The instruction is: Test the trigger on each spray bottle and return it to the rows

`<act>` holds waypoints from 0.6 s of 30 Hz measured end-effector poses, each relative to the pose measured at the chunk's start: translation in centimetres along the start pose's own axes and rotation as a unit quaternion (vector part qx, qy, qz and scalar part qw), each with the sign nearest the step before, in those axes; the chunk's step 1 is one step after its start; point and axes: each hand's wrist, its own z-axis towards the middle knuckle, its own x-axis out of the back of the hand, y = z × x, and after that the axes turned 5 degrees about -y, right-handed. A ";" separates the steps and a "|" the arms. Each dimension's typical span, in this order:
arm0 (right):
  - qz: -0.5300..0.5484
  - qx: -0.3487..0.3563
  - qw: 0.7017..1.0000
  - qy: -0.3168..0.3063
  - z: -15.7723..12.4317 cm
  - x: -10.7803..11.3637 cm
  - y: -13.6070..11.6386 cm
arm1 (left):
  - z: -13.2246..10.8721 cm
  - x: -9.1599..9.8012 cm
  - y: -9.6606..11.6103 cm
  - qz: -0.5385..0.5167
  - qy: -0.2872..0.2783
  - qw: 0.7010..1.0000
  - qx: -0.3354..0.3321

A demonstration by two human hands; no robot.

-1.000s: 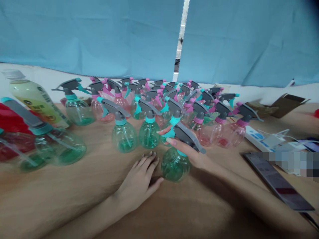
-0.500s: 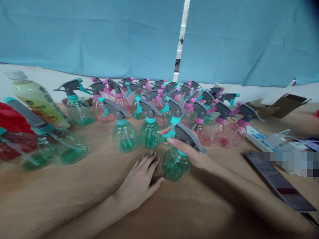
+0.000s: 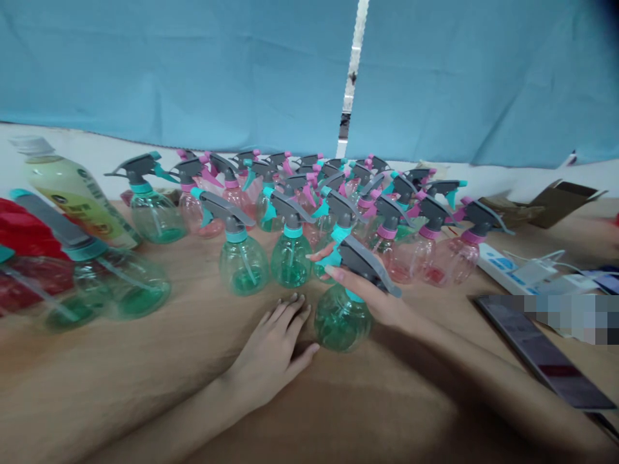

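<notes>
My right hand (image 3: 374, 296) is closed around the neck and trigger head of a green spray bottle (image 3: 342, 322), whose head is grey with a turquoise trigger and collar. The bottle is upright, and its see-through body shows green at the bottom. Flat on the wooden table (image 3: 193, 361), my left hand (image 3: 275, 341) rests with its fingers stretched out, left of that bottle and apart from it. Just beyond my hands stand a green spray bottle (image 3: 291, 258) and another green spray bottle (image 3: 243, 264). Behind them, several pink and green ones crowd together, partly hiding each other.
To the left are a larger-looking green spray bottle (image 3: 120, 283), a tilted-looking labelled bottle (image 3: 77, 193) and something red (image 3: 24, 229). On the right lie a phone (image 3: 541, 351), a power strip (image 3: 507, 267) with cables and an open cardboard box (image 3: 563, 203). A blue cloth (image 3: 193, 71) hangs behind.
</notes>
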 end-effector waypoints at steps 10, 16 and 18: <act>-0.051 -0.005 0.999 -0.005 0.2 0.4 -0.9 | -0.1 -0.1 0.0 -0.011 0.006 1.000 -0.001; -0.065 0.011 0.998 0.015 0.3 0.1 -0.7 | -0.1 -0.1 -0.1 -0.007 0.002 1.000 -0.001; -0.073 0.013 0.997 0.015 0.3 0.2 -0.6 | -0.1 -0.1 -0.1 -0.003 -0.002 1.000 -0.002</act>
